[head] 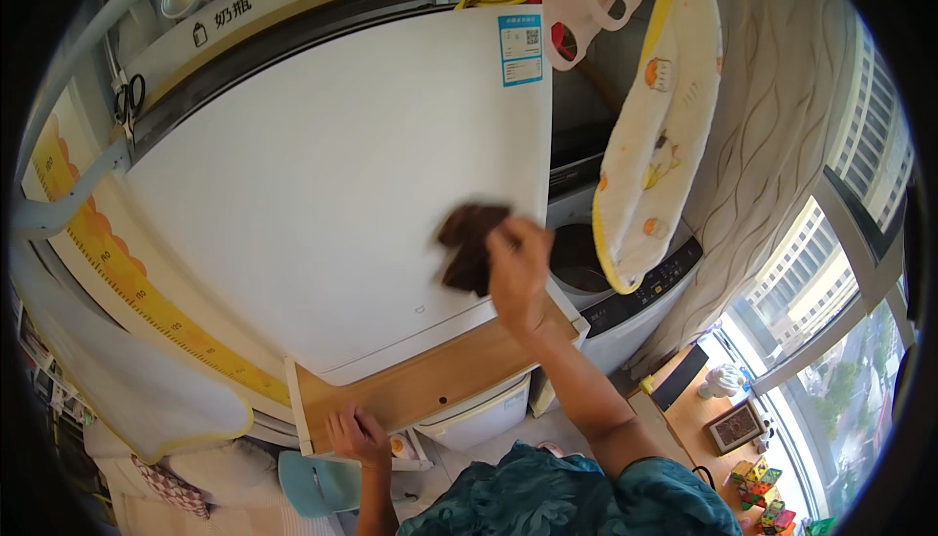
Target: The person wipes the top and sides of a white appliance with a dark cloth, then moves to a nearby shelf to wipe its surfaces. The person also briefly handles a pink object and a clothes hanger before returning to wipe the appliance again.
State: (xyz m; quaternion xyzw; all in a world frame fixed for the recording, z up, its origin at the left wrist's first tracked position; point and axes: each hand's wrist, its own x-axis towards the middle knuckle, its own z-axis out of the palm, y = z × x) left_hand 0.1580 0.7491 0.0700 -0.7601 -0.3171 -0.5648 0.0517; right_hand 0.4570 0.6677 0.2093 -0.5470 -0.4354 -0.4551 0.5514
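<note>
My right hand (519, 272) is shut on a dark brown cloth (470, 246), which lies against or just over the lower right part of a large white appliance door or panel (315, 169). Both the hand and the cloth are slightly blurred. The panel stands on a wooden shelf top (410, 378) and bears a blue-and-white label near its upper right corner. My left hand (357, 433) rests at the front left edge of the wooden top, its fingers bent over the surface. Nothing shows in it, though whether it grips the edge is unclear.
A patterned cloth with yellow trim (656, 140) hangs on the right, before a top-loading washing machine (645, 287). Scissors (129, 100) hang at the upper left. Below stand a blue chair (319, 485) and a small white appliance (480, 419). A desk (689, 419) is by the window.
</note>
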